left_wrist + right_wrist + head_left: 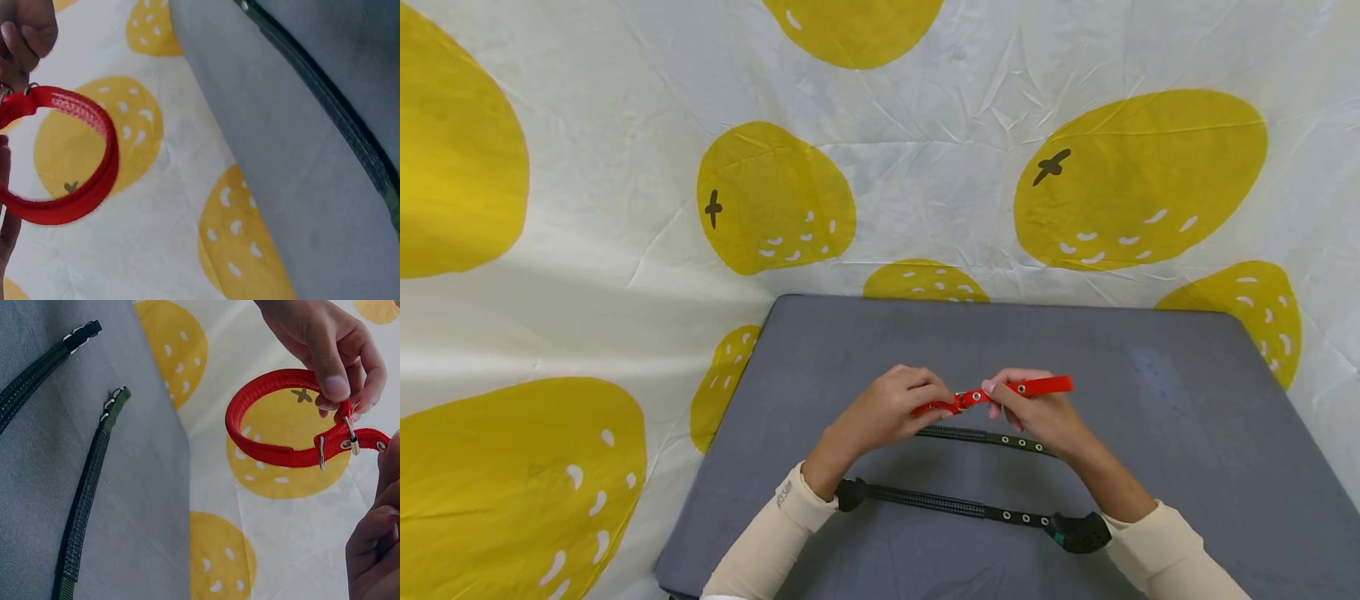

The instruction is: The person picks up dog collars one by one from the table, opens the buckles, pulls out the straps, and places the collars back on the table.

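Observation:
A red dog collar (976, 397) is held up above the grey table, its strap passed through a metal buckle (350, 434) so it forms a loop. My left hand (901, 404) pinches the collar beside the buckle; in the right wrist view its thumb presses on the red band. On the other side, my right hand (1033, 408) grips the punched strap between thumb and fingers, and the free end sticks out past it to the right. The padded loop (112, 147) hangs open in the left wrist view.
Two dark collars lie stretched across the grey table (1000, 333) below the hands: a green-ended one (970, 434) farther off and a black one (925, 500) nearer. A white curtain (925, 200) with yellow fruit prints hangs behind and left of the table.

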Demonstrator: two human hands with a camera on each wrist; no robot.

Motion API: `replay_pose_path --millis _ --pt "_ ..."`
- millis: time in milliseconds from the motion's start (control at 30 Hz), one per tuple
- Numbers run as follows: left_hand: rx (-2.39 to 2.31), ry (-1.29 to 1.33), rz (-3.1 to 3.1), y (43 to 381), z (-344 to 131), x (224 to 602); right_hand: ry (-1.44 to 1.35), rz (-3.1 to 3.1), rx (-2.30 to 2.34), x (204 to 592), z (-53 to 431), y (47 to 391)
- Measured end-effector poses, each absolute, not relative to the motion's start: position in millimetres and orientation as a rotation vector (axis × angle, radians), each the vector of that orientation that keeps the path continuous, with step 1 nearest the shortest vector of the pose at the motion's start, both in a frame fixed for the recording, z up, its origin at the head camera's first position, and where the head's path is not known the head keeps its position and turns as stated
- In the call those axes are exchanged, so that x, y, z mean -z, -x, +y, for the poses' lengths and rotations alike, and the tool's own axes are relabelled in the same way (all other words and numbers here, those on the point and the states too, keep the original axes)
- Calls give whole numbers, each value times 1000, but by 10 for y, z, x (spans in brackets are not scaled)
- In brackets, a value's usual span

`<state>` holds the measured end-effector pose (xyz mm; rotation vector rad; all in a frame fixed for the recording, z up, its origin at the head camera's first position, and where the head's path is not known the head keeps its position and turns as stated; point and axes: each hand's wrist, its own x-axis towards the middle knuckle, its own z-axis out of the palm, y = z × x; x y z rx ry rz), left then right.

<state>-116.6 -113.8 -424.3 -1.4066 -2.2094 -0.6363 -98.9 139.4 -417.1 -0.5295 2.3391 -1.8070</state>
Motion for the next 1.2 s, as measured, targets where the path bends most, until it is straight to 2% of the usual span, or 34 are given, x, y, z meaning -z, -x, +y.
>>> replay_pose_path --millis 733,1000,1200 --pt "602 1386 -2214 1186 -1049 4133 722 2711 1624 3934 1330 885" --pt "795 1362 -2169 1182 -1118 4051 908 2619 1751 3922 1438 822" --pt "1047 1327 -2112 1165 -1150 4043 922 2613 1692 4051 1458 806"
